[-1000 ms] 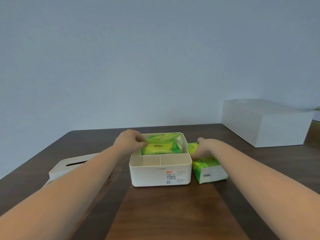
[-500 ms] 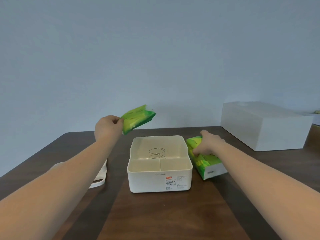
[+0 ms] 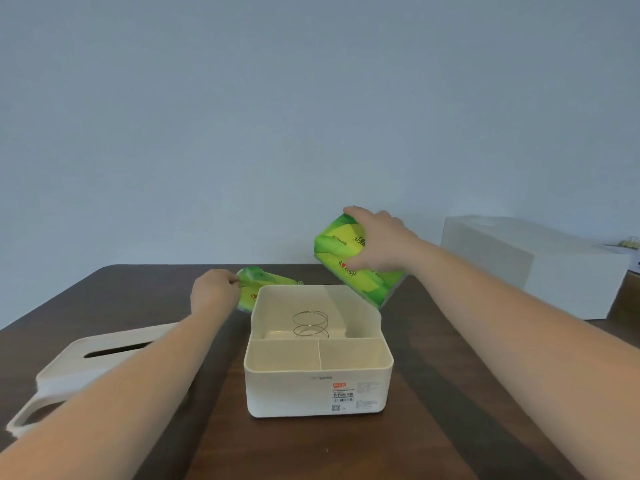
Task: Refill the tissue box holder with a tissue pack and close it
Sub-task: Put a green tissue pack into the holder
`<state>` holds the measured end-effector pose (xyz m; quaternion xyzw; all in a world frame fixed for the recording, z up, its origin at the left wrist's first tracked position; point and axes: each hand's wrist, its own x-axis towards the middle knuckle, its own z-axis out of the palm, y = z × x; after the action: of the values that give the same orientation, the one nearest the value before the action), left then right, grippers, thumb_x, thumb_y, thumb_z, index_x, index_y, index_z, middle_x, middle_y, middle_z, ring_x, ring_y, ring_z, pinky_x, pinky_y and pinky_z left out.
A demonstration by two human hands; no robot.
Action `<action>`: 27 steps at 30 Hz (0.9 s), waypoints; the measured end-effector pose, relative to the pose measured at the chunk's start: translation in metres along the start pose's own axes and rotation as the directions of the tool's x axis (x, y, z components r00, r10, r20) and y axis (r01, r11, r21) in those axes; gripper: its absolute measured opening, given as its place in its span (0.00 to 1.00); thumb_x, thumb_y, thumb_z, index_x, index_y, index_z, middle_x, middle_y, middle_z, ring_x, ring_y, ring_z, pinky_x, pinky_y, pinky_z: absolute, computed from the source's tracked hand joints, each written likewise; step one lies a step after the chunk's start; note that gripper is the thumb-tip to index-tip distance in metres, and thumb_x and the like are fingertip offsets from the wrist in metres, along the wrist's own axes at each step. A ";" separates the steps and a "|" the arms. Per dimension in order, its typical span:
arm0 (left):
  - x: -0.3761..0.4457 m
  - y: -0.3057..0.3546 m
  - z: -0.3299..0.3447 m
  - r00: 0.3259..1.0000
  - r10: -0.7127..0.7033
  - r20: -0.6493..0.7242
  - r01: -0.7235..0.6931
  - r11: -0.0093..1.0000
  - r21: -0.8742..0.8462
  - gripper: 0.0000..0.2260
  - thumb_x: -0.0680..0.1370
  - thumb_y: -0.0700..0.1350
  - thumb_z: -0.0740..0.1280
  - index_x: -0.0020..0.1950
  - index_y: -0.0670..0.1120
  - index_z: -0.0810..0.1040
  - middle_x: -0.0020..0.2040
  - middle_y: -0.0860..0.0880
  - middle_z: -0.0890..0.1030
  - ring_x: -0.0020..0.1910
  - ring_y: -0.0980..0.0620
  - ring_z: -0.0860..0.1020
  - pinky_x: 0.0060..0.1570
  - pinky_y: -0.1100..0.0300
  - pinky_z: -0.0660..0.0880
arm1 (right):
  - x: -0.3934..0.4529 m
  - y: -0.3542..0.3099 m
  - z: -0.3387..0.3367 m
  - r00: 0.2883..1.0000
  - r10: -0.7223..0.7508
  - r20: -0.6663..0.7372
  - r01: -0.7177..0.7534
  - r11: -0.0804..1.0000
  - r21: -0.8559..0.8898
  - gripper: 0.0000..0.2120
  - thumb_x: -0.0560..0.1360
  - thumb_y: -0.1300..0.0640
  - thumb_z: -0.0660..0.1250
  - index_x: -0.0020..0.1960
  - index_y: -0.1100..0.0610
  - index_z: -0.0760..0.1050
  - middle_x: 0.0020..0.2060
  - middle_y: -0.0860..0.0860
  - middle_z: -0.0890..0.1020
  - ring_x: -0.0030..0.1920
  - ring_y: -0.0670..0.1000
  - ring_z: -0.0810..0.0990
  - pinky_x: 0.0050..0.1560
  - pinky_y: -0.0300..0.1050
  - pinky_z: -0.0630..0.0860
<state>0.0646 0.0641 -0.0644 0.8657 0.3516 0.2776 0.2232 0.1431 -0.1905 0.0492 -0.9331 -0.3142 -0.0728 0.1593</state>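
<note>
The cream tissue box holder (image 3: 317, 389) stands open in the middle of the dark table, with a wire spring (image 3: 309, 323) in its rear compartment and two empty front compartments. My right hand (image 3: 377, 244) grips a full green tissue pack (image 3: 349, 263), held tilted in the air above the holder's back right corner. My left hand (image 3: 213, 294) pinches a flatter green tissue pack (image 3: 265, 289) low over the table just behind the holder's left side. The holder's lid (image 3: 93, 362), with its slot, lies on the table at the left, partly under my left forearm.
A large white box (image 3: 519, 265) sits at the back right of the table. A plain wall rises behind the table's far edge. A lighter wooden strip of tabletop (image 3: 311, 448) runs toward me in front of the holder.
My left hand has lowered the flat pack from the air down behind the holder's left side. My right hand has lifted the full pack off the table up over the holder's right rear.
</note>
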 end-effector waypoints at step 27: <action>0.000 -0.044 -0.028 0.996 0.059 0.070 -0.062 0.997 0.053 0.13 0.77 0.44 0.61 0.59 0.46 0.81 0.58 0.48 0.82 0.58 0.45 0.78 0.49 0.56 0.74 | -0.008 -0.056 0.028 0.814 -0.399 0.421 0.445 0.895 -0.012 0.34 0.70 0.48 0.75 0.73 0.45 0.67 0.72 0.45 0.70 0.71 0.48 0.67 0.70 0.46 0.66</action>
<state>0.0256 0.0976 -0.0693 0.8908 0.3249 0.2445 0.2026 0.1042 -0.1434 0.0354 -0.8415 -0.5350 0.0728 0.0185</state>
